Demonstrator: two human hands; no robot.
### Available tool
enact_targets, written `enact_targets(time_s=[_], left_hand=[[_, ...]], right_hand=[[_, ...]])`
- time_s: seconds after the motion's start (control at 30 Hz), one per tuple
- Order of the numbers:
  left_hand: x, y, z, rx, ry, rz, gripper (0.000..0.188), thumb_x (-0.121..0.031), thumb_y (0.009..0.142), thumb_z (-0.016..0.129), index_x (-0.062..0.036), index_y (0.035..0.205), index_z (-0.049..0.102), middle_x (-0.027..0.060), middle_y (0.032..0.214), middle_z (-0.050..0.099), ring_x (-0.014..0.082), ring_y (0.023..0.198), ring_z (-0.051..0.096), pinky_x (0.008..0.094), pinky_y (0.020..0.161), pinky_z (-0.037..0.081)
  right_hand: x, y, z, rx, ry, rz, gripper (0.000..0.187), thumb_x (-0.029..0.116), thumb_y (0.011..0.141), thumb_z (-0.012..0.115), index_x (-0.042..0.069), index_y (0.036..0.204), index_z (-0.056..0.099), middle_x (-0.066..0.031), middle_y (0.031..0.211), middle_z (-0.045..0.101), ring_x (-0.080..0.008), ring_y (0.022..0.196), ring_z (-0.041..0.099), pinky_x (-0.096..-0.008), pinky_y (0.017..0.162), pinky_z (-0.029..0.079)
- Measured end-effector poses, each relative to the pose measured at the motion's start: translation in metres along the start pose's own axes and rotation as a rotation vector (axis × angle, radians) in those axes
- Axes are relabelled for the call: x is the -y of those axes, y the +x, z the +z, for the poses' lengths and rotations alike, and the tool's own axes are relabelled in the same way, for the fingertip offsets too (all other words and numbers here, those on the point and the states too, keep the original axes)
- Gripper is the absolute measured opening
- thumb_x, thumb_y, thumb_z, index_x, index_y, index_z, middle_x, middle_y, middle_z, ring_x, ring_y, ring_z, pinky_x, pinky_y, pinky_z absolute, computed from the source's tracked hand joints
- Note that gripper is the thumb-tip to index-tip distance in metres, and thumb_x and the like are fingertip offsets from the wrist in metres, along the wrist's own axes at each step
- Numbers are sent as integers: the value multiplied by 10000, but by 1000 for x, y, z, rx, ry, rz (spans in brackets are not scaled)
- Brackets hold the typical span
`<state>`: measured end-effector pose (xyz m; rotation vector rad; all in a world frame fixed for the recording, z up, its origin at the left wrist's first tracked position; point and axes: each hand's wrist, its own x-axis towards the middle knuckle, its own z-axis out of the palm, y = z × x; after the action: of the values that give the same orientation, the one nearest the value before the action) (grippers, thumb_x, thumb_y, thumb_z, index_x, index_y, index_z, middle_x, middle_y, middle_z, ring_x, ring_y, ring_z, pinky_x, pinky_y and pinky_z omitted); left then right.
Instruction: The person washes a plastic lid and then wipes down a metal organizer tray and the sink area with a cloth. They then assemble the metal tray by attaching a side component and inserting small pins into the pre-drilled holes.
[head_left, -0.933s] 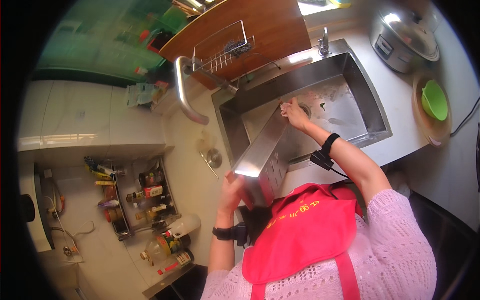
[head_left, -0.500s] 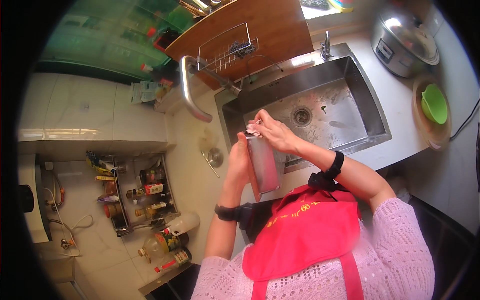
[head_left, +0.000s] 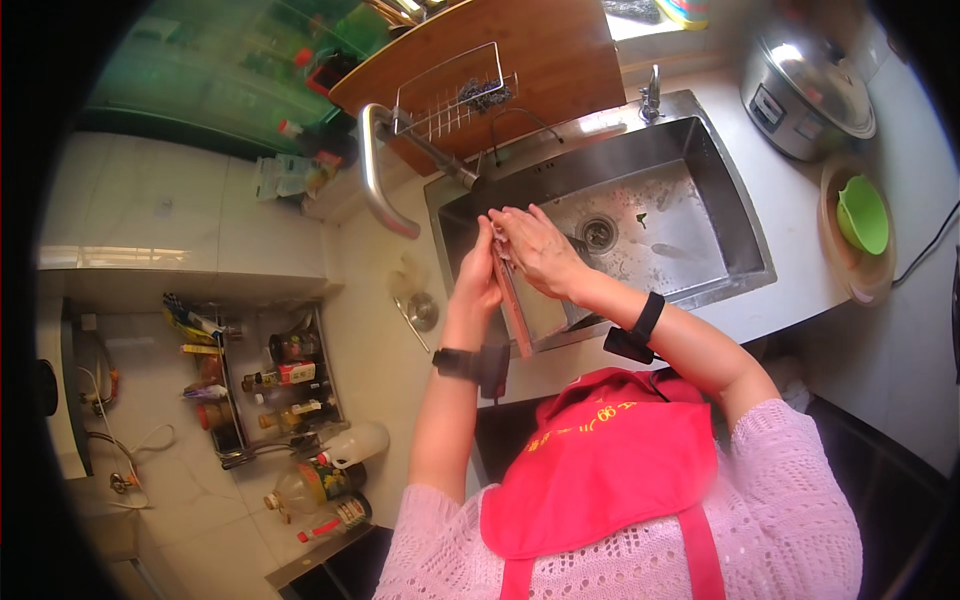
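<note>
My left hand (head_left: pixel 477 275) grips a flat rectangular slab (head_left: pixel 517 315) with a reddish-brown edge and a pale, shiny face. It is tilted up almost edge-on over the front left of the sink; its exact kind is unclear. On its upper end my right hand (head_left: pixel 538 250) presses a crumpled pinkish-white cloth (head_left: pixel 499 238), most of which the fingers hide. Both hands meet near the top of the slab. The steel sink (head_left: pixel 690 215) lies just beyond, with a round drain (head_left: pixel 599 234) and a green scrap (head_left: pixel 641 218) on its floor.
A curved faucet (head_left: pixel 372 180) stands at the sink's left, by a wire rack (head_left: pixel 455 120) and a wooden board (head_left: pixel 560 50). At right are a rice cooker (head_left: pixel 800 95) and a green bowl (head_left: pixel 863 215). An open pull-out rack (head_left: pixel 285 380) holds bottles at left.
The slab has turned from showing its broad shiny face to nearly edge-on, and its lower end has risen. My right hand has flattened over its upper end with the cloth.
</note>
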<state>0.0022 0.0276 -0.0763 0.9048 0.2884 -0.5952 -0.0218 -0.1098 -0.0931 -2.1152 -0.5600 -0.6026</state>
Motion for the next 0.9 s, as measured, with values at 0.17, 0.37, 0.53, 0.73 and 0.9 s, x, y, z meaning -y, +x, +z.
enact_targets(time_s=[0.17,0.37,0.53,0.73,0.9], left_hand=[[-3,27,11,-110,27,9,413,-442,985,458,-62,1057,601,48,1004,639,168,908,624,331,801,535],[-14,39,-3,1,-33,-152,521,-471,958,498,13,1142,553,126,1055,636,257,976,628,414,842,539],[-12,46,-17,-309,156,3,571,-511,946,494,25,1139,541,131,1019,636,251,894,636,412,786,548],[8,29,6,-305,271,-25,591,-509,979,417,16,1239,491,116,1088,618,231,943,623,367,835,533],[24,5,12,-187,381,144,537,-440,1028,331,-11,1322,464,92,1234,581,164,1113,566,297,916,465]], right_hand=[[-12,6,-12,133,-73,-9,523,98,872,541,-19,1360,395,-219,1325,490,-360,1285,431,-478,1095,309],[-11,-37,-27,202,191,-91,525,73,883,559,9,1378,397,-219,1350,476,-351,1309,410,-426,1113,314],[21,-62,-60,427,237,-161,516,71,894,518,13,1387,378,-221,1345,479,-351,1305,418,-426,1118,308],[18,-30,-39,302,65,-69,534,104,889,507,-36,1381,353,-239,1425,375,-351,1371,317,-452,1148,231],[-8,-1,-7,231,-149,122,518,160,921,474,-14,1392,343,-230,1498,267,-360,1410,235,-449,1139,242]])
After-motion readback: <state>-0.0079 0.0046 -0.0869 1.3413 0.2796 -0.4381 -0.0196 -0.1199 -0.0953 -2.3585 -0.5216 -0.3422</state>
